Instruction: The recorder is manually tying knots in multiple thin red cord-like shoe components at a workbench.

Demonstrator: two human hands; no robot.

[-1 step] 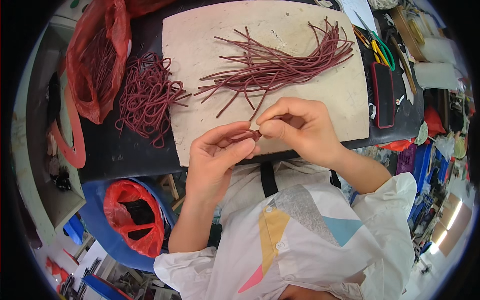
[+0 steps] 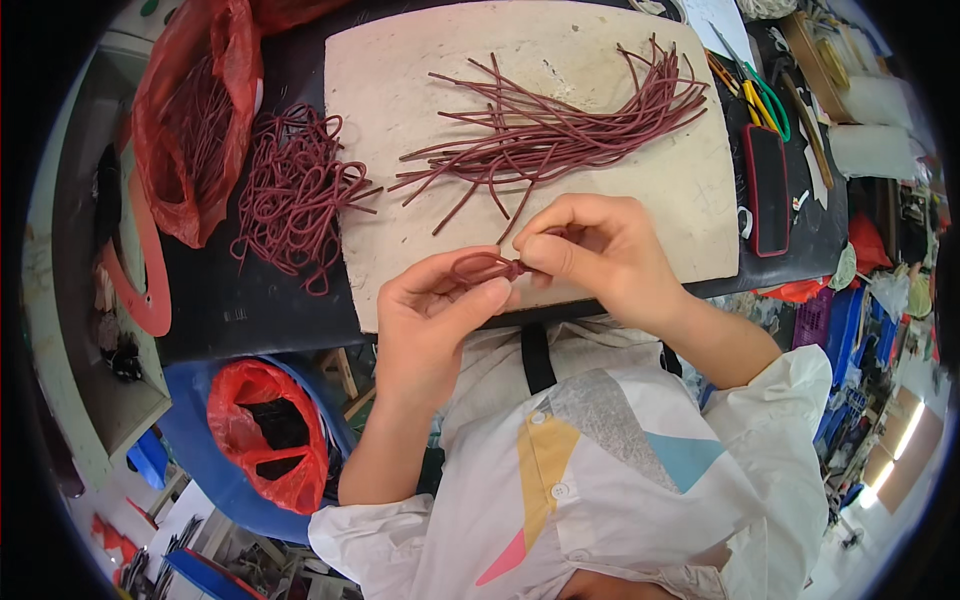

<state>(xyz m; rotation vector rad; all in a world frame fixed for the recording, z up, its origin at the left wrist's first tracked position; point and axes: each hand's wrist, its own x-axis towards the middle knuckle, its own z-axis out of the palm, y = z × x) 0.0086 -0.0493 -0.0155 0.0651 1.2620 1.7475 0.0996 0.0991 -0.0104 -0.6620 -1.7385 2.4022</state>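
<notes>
While the board (image 2: 400, 70) is placed squarely before the person, the looped cord (image 2: 513, 268) is held between both hands just above its near edge, presumably so that the small knot can be seen and worked from either side. By the left hand (image 2: 425, 300), the loop is supported: this grip is clamped on it, thumb against fingers. By the right hand (image 2: 600, 245), the knotted end is pinched between thumb and forefinger; that grip is also clamped on the cord, though the exact contact is hidden.

Counts: hands, two; looped cord, one; board, one, laid on the black table (image 2: 200, 310). One bundle of cords (image 2: 560, 145) is spread on the board's far half, likely for easy reach; strands overlap and cannot be counted. One tangled heap (image 2: 300, 190) is set at left, its ends overlapping the board. One red bag (image 2: 160, 130), with more strands inside, is placed far left. At far right: green-handled scissors (image 2: 775, 105), one pair; phone (image 2: 767, 190), one, perhaps put aside to free the board.
</notes>
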